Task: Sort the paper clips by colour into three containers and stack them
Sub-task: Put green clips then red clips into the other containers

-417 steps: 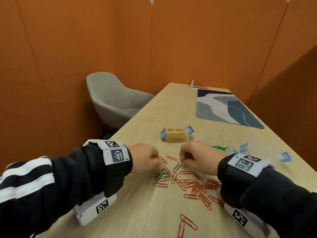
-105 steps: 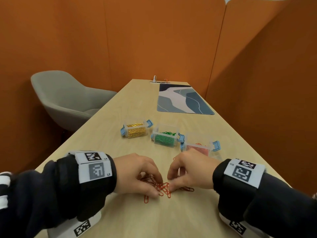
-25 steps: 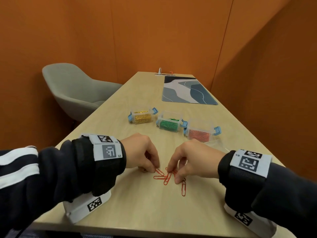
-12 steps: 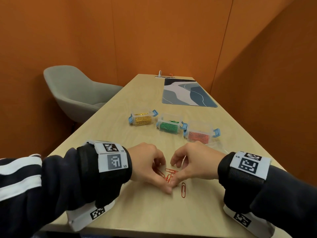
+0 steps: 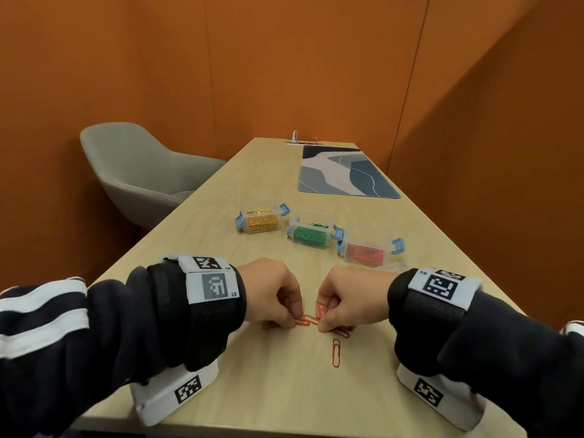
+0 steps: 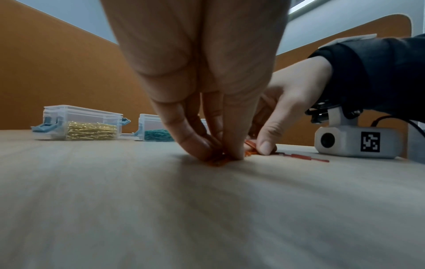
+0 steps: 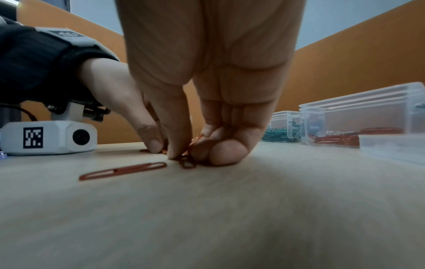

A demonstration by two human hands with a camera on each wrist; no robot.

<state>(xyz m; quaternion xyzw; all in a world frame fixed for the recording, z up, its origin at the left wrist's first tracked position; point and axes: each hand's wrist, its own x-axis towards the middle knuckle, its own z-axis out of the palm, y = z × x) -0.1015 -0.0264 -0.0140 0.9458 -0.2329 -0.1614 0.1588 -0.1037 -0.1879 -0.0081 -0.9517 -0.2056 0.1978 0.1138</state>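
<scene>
Three clear boxes with blue latches stand in a row mid-table: the gold box point(image 5: 259, 217), the green box point(image 5: 311, 229) and the red box point(image 5: 366, 248). My left hand point(image 5: 294, 316) point(image 6: 218, 152) pinches red clips point(image 5: 305, 321) against the table. Facing it, my right hand point(image 5: 322, 320) point(image 7: 184, 154) holds several red clips point(image 7: 193, 142) between thumb and curled fingers. One loose red clip point(image 5: 336, 352) point(image 7: 124, 171) lies flat just in front of the right hand, and another point(image 5: 343, 334) peeks out under it.
A clear lid point(image 5: 390, 267) point(image 7: 391, 147) lies beside the red box. A patterned desk mat point(image 5: 344, 172) covers the far right of the table, a grey chair point(image 5: 136, 172) stands on the left, and orange partition walls enclose the table. The table edge point(image 5: 221, 428) is near.
Both hands have curled tighter and drawn the scattered red clips together between them; the right hand now holds some lifted off the table. One clip stays loose in front.
</scene>
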